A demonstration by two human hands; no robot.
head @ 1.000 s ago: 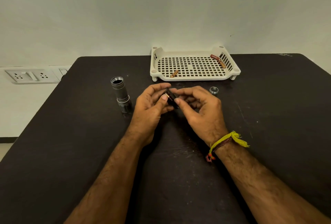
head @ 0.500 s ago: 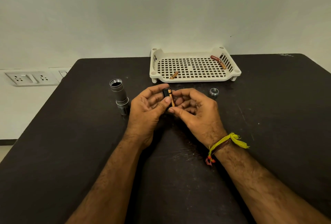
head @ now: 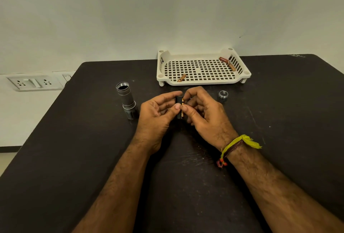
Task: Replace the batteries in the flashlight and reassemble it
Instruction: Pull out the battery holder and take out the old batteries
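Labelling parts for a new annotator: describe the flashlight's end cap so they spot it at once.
Start at the white slotted tray against the wall. On the black table just before its front right corner sits the end cap, right of the right hand: a small silver disc, the only loose round part.

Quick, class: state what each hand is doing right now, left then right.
Left hand: holds the black battery holder between thumb and fingers.
Right hand: pinches a copper-coloured battery against the holder.
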